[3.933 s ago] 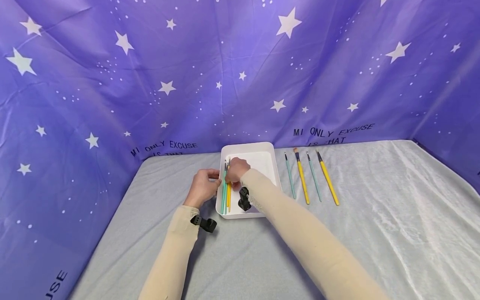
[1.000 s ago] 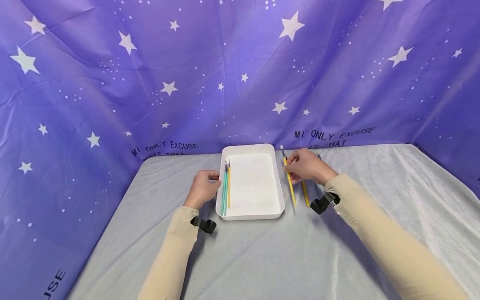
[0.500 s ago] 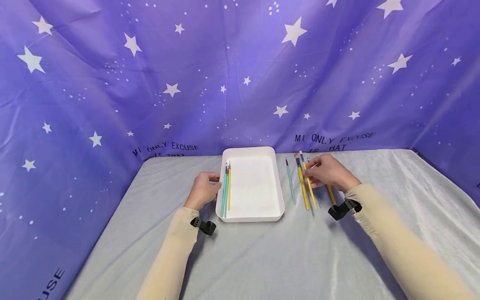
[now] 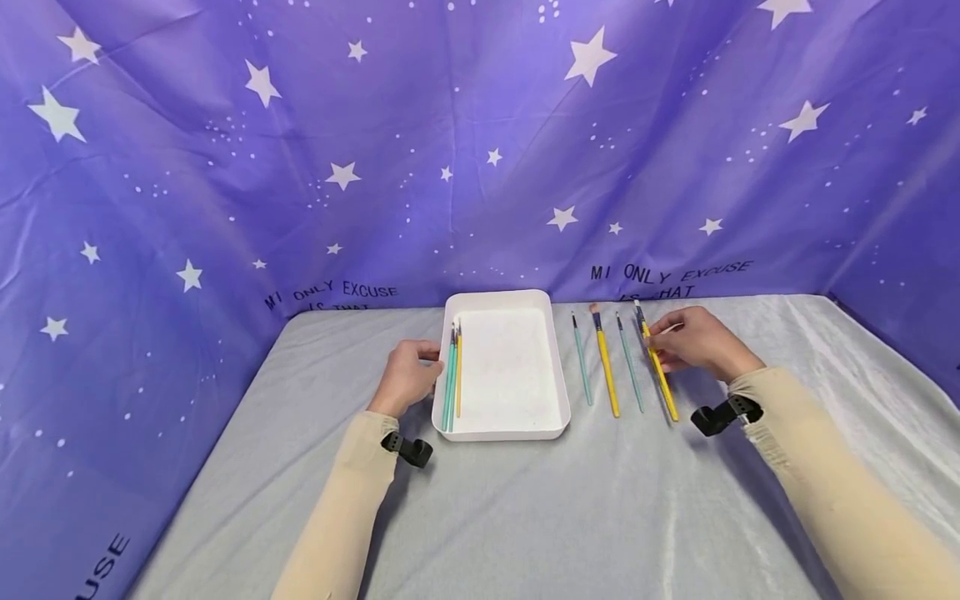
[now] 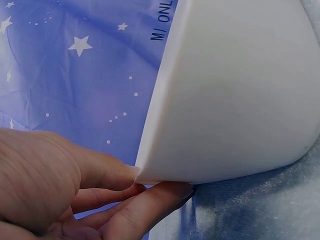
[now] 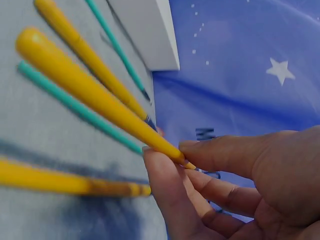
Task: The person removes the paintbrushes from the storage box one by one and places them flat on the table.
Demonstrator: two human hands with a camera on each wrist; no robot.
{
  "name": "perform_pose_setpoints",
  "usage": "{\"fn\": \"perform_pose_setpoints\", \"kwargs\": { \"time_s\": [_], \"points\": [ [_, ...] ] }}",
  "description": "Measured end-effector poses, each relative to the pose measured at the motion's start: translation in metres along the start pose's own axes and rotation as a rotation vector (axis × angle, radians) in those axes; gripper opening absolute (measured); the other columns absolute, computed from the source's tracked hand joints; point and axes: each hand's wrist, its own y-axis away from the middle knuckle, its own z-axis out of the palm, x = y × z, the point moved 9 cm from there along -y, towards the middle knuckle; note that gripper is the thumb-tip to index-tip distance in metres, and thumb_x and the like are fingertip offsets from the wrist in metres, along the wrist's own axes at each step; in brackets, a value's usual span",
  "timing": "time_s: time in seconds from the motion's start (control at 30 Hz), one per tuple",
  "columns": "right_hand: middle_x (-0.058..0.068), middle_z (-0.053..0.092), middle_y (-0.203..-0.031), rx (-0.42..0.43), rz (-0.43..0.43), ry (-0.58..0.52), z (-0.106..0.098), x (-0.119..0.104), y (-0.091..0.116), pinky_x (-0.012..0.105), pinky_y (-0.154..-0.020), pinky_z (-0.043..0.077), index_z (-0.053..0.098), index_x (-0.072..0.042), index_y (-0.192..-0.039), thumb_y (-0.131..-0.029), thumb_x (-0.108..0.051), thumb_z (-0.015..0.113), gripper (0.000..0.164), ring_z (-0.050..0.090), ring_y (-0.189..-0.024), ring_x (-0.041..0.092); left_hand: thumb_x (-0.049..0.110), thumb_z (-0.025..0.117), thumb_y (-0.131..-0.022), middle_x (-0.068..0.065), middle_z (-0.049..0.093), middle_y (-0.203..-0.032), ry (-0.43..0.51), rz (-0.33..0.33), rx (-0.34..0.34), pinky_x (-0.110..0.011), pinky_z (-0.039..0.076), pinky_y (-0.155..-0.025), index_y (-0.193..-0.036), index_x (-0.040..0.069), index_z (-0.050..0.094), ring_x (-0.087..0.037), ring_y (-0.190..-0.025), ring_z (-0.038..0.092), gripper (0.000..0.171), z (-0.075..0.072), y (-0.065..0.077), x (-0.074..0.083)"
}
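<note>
My right hand [image 4: 693,342] pinches a yellow paintbrush [image 6: 90,90] between thumb and fingers, bristles pointing away. It hovers over another yellow paintbrush [image 6: 60,180], which lies on the cloth at the right end of a row and is mostly covered by it in the head view. The row also has a teal brush [image 4: 582,365], a yellow one with a broad tip [image 4: 607,372] and a second teal one [image 4: 630,367]. At the left wall of the white tray [image 4: 517,435], my left hand [image 4: 405,379] pinches the edge with thumb and fingers.
Along the tray's left inner side lie teal brushes [image 4: 449,387] and a yellow brush [image 4: 459,375]. Grey cloth [image 4: 510,517] covers the table. Behind it hangs a purple curtain [image 4: 405,108] with white stars.
My right hand was inside the tray among the brushes. It has since carried the yellow paintbrush out and rightward across the row. The left hand stays at the tray.
</note>
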Motion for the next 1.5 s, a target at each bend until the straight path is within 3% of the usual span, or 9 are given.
{"fn": "perform_pose_setpoints", "kwargs": {
  "time_s": [0.6,0.97,1.17,1.3,1.5],
  "points": [
    [0.002,0.072,-0.086,0.014,0.074,0.025,-0.026,0.041,-0.012,0.032,-0.07,0.064,0.053,0.016,-0.126,-0.097,-0.007,0.063,0.039,0.067,-0.073,0.01,-0.001,0.06,-0.097,-0.022,0.068,-0.12,-0.003,0.006,-0.004,-0.03,0.063,-0.063,-0.131,-0.002,0.066,-0.025,-0.088,0.072,0.034,0.0,0.0,0.0],
    [0.004,0.071,-0.081,0.107,0.097,0.167,-0.037,0.05,-0.014,0.031,-0.064,0.061,0.059,0.01,-0.114,-0.094,-0.016,0.071,0.036,0.067,-0.069,0.011,0.0,0.061,-0.097,-0.023,0.067,-0.122,0.002,0.013,-0.006,-0.031,0.064,-0.065,-0.133,-0.003,0.065,-0.028,-0.09,0.073,0.036,0.001,-0.001,0.0],
    [0.006,0.069,-0.079,0.154,0.094,0.27,-0.044,0.038,-0.006,0.031,-0.064,0.057,0.06,0.007,-0.11,-0.094,-0.026,0.071,0.038,0.067,-0.067,0.015,-0.001,0.061,-0.097,-0.022,0.067,-0.121,0.002,0.014,-0.003,-0.031,0.064,-0.065,-0.131,-0.002,0.066,-0.026,-0.089,0.072,0.035,0.002,0.0,0.001],
    [0.004,0.07,-0.074,0.154,0.05,0.243,-0.042,0.021,-0.005,0.03,-0.065,0.058,0.059,0.006,-0.112,-0.095,-0.026,0.069,0.038,0.069,-0.064,0.012,0.0,0.061,-0.098,-0.022,0.067,-0.122,0.006,0.008,-0.002,-0.031,0.064,-0.066,-0.132,-0.002,0.066,-0.025,-0.089,0.072,0.035,0.001,0.0,0.0],
    [0.011,0.07,-0.085,0.124,0.009,0.179,-0.024,-0.005,-0.005,0.036,-0.068,0.064,0.059,0.007,-0.112,-0.094,-0.021,0.071,0.035,0.071,-0.065,0.013,0.001,0.061,-0.098,-0.022,0.067,-0.122,-0.003,0.001,-0.005,-0.031,0.063,-0.064,-0.133,-0.003,0.064,-0.026,-0.087,0.072,0.036,0.001,-0.001,-0.001]
  ]
}}
